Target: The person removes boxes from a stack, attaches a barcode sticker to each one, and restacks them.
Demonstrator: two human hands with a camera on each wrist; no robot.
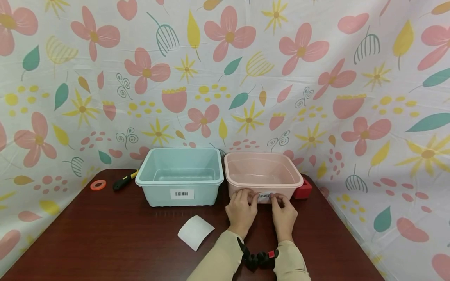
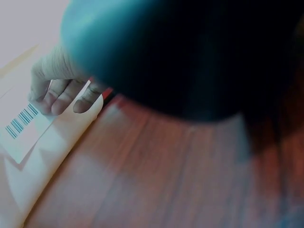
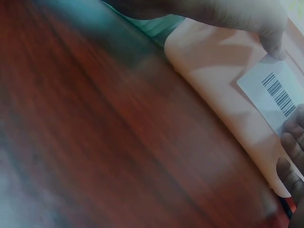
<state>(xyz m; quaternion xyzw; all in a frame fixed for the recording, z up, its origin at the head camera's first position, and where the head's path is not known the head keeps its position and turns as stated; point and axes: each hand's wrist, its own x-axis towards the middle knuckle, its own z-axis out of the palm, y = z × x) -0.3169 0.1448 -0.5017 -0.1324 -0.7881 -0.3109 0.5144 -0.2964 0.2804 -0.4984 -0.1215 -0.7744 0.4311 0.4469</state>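
Note:
A white barcode label (image 1: 264, 196) lies against the front wall of the pink plastic bin (image 1: 265, 185). My left hand (image 1: 241, 212) pinches its left end, and the thumb tip is on the label's edge in the right wrist view. At the other end my right hand (image 1: 284, 217) holds it between thumb and curled fingers. Close up, the label (image 3: 279, 94) looks flat, with its printed bars facing out. Whether its whole back touches the bin cannot be seen. Part of the left hand's fingers is hidden in the head view.
Left of the pink bin stands a light blue bin (image 1: 179, 182) with its own barcode label (image 1: 182, 194). A curled white paper (image 1: 195, 232) lies in front. An orange ring (image 1: 98, 185) and a black-and-yellow tool (image 1: 124, 181) lie at left; a red object (image 1: 304, 190) at right.

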